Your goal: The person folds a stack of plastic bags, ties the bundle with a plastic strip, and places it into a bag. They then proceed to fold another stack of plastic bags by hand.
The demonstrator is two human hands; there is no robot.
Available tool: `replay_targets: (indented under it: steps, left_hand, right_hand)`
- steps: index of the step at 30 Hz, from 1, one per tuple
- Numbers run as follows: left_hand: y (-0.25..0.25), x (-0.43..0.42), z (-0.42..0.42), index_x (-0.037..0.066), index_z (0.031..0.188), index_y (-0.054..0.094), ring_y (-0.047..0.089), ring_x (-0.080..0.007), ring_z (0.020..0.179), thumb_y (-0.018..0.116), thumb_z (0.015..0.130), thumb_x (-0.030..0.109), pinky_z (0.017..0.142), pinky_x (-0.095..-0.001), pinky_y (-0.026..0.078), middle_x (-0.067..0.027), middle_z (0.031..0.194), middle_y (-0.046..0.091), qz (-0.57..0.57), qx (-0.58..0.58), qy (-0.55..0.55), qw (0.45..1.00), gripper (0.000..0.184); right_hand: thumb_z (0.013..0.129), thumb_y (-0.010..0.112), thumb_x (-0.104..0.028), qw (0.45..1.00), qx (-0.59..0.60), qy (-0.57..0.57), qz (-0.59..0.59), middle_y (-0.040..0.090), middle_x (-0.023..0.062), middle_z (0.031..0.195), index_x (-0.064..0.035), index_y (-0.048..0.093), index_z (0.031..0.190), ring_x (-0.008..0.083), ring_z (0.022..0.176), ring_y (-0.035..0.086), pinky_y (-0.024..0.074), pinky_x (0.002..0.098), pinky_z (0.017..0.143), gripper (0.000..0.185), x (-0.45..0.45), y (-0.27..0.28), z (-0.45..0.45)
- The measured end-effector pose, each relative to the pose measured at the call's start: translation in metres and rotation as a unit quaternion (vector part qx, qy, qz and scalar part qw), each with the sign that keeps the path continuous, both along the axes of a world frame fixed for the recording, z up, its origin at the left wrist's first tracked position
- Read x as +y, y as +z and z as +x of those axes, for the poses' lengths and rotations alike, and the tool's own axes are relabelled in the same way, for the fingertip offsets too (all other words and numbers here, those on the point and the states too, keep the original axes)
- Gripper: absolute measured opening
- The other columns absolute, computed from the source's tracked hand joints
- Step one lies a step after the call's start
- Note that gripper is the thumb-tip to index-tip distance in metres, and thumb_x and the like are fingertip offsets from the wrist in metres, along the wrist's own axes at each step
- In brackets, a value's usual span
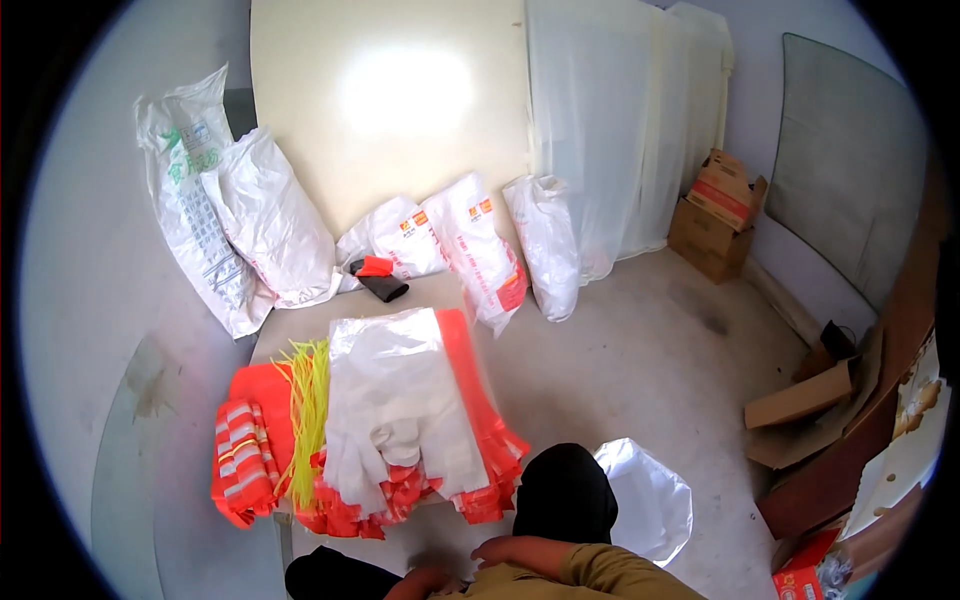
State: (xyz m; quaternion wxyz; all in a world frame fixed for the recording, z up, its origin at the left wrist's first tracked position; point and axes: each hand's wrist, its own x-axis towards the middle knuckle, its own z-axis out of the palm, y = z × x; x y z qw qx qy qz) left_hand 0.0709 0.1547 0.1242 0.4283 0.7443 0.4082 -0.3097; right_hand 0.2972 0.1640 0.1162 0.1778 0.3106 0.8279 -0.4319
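Note:
At the bottom edge, close to my lap, are my left hand [424, 582] and my right hand [505, 550]. Their fingers are mostly hidden or blurred, and no held thing shows. Ahead of them on a low table lies a stack of clear plastic bags [385, 335] with white gloves [395, 440] on top. Red-orange fabric [470, 380] sticks out under and beside this stack. A bunch of yellow strips [308, 420] lies to its left. Further left, a folded red bundle with silvery stripes [245, 455] rests on red fabric.
A black roll with a red piece [383, 283] sits at the table's back. Stuffed white sacks [270, 215] lean along the wall. An open white bag [645, 500] stands right of my knee. Cardboard boxes [710, 235] are stacked at the back right; loose cardboard [800, 405] lies nearer.

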Motion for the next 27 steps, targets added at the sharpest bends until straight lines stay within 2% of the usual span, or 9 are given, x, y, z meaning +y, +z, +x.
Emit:
replay_targets:
  steps: [3, 6, 10, 17, 19, 22, 24, 25, 27]
  left_hand:
    - [0.013, -0.004, 0.003, 0.002, 0.118, 0.067, 0.062, -0.0266, 0.108, 0.077, 0.075, 0.041, 0.095, -0.0362, 0.046, -0.0168, 0.120, 0.067, 0.003, -0.044, 0.028, 0.999, 0.059]
    - [0.028, -0.008, 0.008, 0.001, 0.117, 0.067, 0.061, -0.0254, 0.107, 0.081, 0.074, 0.035, 0.095, -0.0357, 0.046, -0.0164, 0.119, 0.066, 0.005, -0.085, 0.062, 0.994, 0.056]
    - [-0.021, 0.006, -0.013, 0.003, 0.119, 0.066, 0.061, -0.0273, 0.106, 0.078, 0.077, 0.036, 0.094, -0.0370, 0.047, -0.0170, 0.119, 0.066, -0.069, -0.116, 0.049, 0.990, 0.055]
    - [-0.065, 0.007, -0.025, 0.004, 0.120, 0.066, 0.063, -0.0289, 0.102, 0.069, 0.083, 0.036, 0.092, -0.0378, 0.048, -0.0178, 0.114, 0.067, -0.028, -0.117, 0.018, 0.993, 0.049]
    - [-0.091, 0.006, -0.038, 0.004, 0.119, 0.067, 0.063, -0.0296, 0.101, 0.067, 0.085, 0.037, 0.091, -0.0382, 0.048, -0.0182, 0.112, 0.068, -0.019, -0.132, 0.018, 0.991, 0.048]
    - [-0.166, 0.006, -0.068, 0.005, 0.119, 0.067, 0.064, -0.0306, 0.099, 0.063, 0.087, 0.038, 0.090, -0.0388, 0.049, -0.0188, 0.109, 0.069, -0.031, -0.194, 0.056, 0.979, 0.046]
    - [-0.139, 0.007, -0.058, 0.004, 0.119, 0.067, 0.065, -0.0310, 0.097, 0.062, 0.087, 0.041, 0.089, -0.0397, 0.049, -0.0188, 0.109, 0.069, 0.034, -0.130, -0.055, 0.989, 0.049]
    - [-0.124, 0.007, -0.053, 0.004, 0.118, 0.067, 0.065, -0.0313, 0.097, 0.061, 0.087, 0.042, 0.088, -0.0401, 0.050, -0.0189, 0.109, 0.070, 0.066, -0.096, -0.110, 0.987, 0.050]
    - [-0.103, 0.006, -0.045, 0.003, 0.118, 0.067, 0.066, -0.0322, 0.098, 0.060, 0.087, 0.044, 0.087, -0.0413, 0.050, -0.0192, 0.111, 0.070, 0.016, -0.034, -0.087, 0.995, 0.052]
  right_hand:
    - [0.093, 0.062, -0.040, 1.000, 0.005, 0.023, 0.011, 0.063, 0.0180, 0.130, -0.0104, 0.055, 0.137, 0.0366, 0.121, 0.058, 0.0459, 0.0456, 0.101, 0.054, 0.000, 0.002, 0.000]
    - [0.093, 0.062, -0.039, 1.000, -0.007, -0.002, 0.021, 0.063, 0.0180, 0.129, -0.0101, 0.056, 0.136, 0.0362, 0.121, 0.058, 0.0461, 0.0455, 0.100, 0.052, -0.002, 0.003, 0.001]
    - [0.094, 0.061, -0.039, 1.000, 0.002, 0.006, 0.018, 0.063, 0.0180, 0.129, -0.0110, 0.056, 0.136, 0.0362, 0.121, 0.058, 0.0461, 0.0456, 0.100, 0.051, 0.000, -0.005, 0.000]
    - [0.096, 0.059, -0.038, 1.000, -0.001, -0.005, 0.001, 0.062, 0.0181, 0.130, -0.0125, 0.054, 0.138, 0.0360, 0.121, 0.058, 0.0455, 0.0455, 0.101, 0.050, -0.004, 0.020, 0.002]
    - [0.096, 0.059, -0.037, 0.999, 0.001, -0.025, -0.025, 0.062, 0.0182, 0.131, -0.0128, 0.054, 0.138, 0.0359, 0.121, 0.058, 0.0457, 0.0454, 0.100, 0.049, -0.005, 0.024, 0.004]
    - [0.096, 0.059, -0.035, 0.996, 0.019, -0.060, -0.059, 0.063, 0.0180, 0.130, -0.0120, 0.057, 0.135, 0.0357, 0.120, 0.059, 0.0467, 0.0448, 0.099, 0.046, -0.006, 0.036, 0.008]
    - [0.096, 0.059, -0.033, 0.995, 0.057, -0.064, -0.044, 0.064, 0.0176, 0.129, -0.0099, 0.060, 0.132, 0.0351, 0.117, 0.060, 0.0475, 0.0441, 0.098, 0.043, -0.015, 0.050, 0.019]
    - [0.096, 0.059, -0.032, 0.996, 0.058, -0.051, -0.035, 0.065, 0.0174, 0.127, -0.0084, 0.061, 0.130, 0.0351, 0.116, 0.061, 0.0479, 0.0435, 0.098, 0.041, -0.019, 0.074, 0.025]
    - [0.096, 0.060, -0.030, 0.998, 0.059, -0.025, -0.018, 0.067, 0.0169, 0.124, -0.0054, 0.064, 0.126, 0.0350, 0.113, 0.063, 0.0486, 0.0423, 0.097, 0.039, -0.022, 0.156, 0.049]
